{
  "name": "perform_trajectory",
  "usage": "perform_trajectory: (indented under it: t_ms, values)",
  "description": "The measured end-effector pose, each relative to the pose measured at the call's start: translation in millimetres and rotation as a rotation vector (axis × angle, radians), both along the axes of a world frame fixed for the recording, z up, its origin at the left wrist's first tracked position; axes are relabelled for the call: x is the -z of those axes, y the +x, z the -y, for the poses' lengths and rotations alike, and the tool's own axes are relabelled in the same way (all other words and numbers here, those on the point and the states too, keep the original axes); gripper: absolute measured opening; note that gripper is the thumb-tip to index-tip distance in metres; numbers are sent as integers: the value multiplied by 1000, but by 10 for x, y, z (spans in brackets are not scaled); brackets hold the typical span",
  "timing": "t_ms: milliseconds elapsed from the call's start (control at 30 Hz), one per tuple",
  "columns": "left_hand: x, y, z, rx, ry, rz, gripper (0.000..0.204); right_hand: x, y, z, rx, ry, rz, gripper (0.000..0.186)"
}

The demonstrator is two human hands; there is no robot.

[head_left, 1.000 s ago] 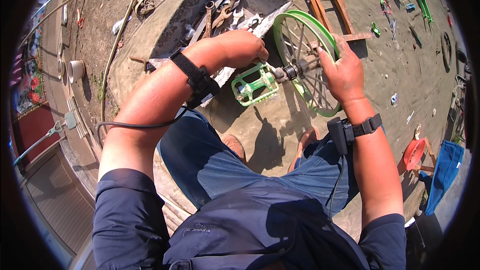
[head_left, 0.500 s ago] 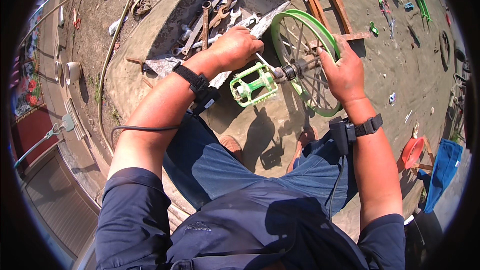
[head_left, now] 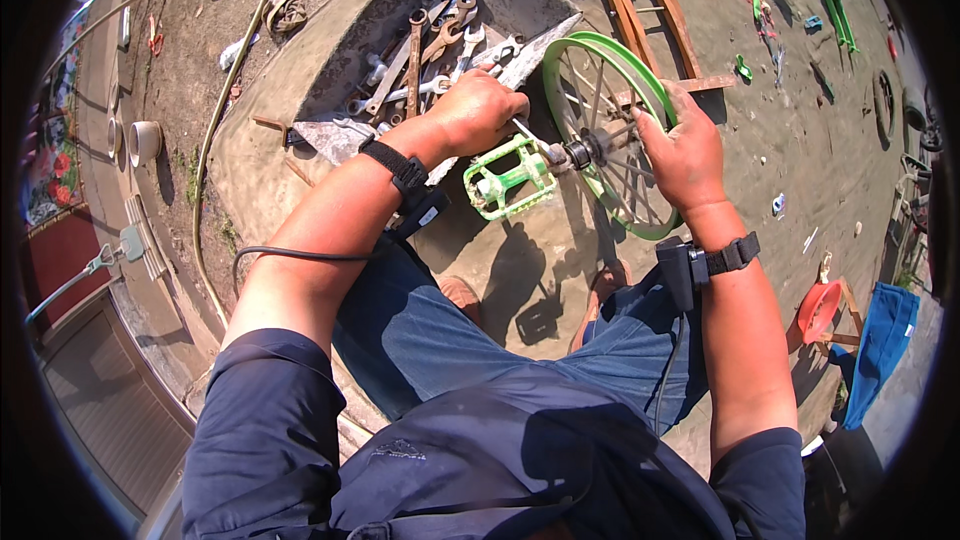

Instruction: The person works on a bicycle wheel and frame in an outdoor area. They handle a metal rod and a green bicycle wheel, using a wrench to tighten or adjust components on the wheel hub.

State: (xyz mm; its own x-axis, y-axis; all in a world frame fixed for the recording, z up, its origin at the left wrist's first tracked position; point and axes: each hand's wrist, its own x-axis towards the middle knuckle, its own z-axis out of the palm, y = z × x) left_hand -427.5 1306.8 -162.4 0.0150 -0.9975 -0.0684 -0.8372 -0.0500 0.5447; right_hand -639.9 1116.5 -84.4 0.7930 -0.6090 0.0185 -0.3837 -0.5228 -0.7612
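A small spoked wheel with a green rim [head_left: 607,48] stands tilted in front of me. My right hand [head_left: 686,155] grips the right side of its rim, thumb on the inner side. A black hub [head_left: 583,152] sits at its middle, with a light green pedal [head_left: 512,179] on the side toward my left. My left hand [head_left: 478,112] is closed just above the pedal, around a slim metal bar [head_left: 524,128] that runs down toward the pedal's inner end. Whether this bar is a wrench handle or a crank arm I cannot tell; my fingers hide its upper part.
A metal tray [head_left: 350,50] full of wrenches [head_left: 415,65] lies just beyond my left hand. Wooden slats [head_left: 660,15] lie past the wheel. Green frame parts [head_left: 838,15] and an orange-red bowl-shaped piece [head_left: 820,310] are to the right, a hose [head_left: 207,160] to the left.
The wheel and pedal sit slightly lower in view, and my left hand has shifted slightly right and down. Both hands keep their hold.
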Motion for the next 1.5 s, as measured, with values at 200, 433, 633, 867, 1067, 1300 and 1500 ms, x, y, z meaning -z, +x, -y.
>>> perform_trajectory:
  t_ms: [200,433,633,867,1067,1300,1500]
  values:
    - [12,92,21,77,91,66,12,-16,4,13,-12,-17,6,36]
    - [-12,156,117,42,190,222,29,-8,-29,99,-24,22,-11,38]
    - [-69,-16,137,-52,175,204,37,35,-90,157,-46,-2,-6,39]
    - [43,-82,107,-80,37,117,37,20,-111,161,-37,102,41,37]
    - [62,-110,65,-97,12,103,37,65,-100,205,-65,-23,-13,37]
    - [52,-150,-39,-94,-11,77,37,-43,-92,119,-82,30,25,36]
    - [47,-175,-29,-108,-49,60,35,-49,-98,146,-96,60,31,35]
